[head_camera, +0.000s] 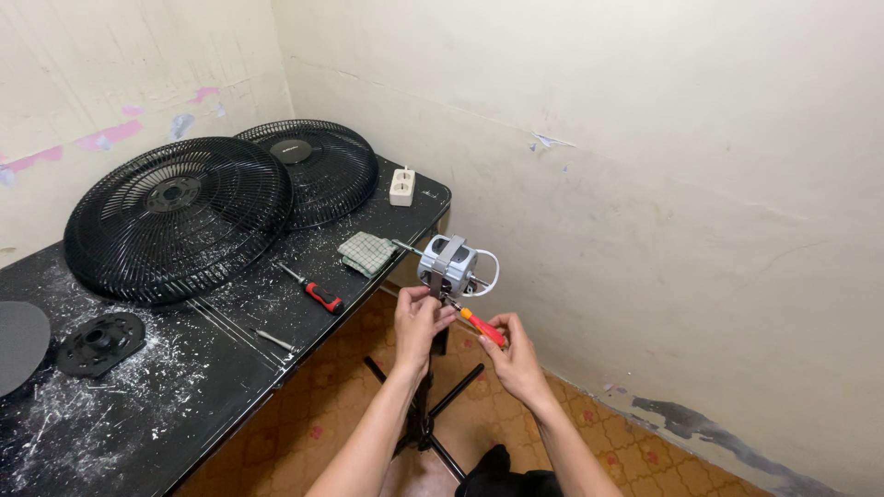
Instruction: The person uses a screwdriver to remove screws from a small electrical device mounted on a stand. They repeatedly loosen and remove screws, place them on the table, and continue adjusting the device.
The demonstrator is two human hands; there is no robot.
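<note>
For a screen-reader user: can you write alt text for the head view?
Two hands work on a grey fan motor atop a stand: the left hand steadies it, the right hand holds a red-handled screwdriver to it. Beside them, a black table carries two fan grilles and another screwdriver.

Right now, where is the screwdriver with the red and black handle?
In the head view, the red and black screwdriver lies on the black table near its front edge, left of the hands, between the checked cloth and the nearer fan grille.
</note>
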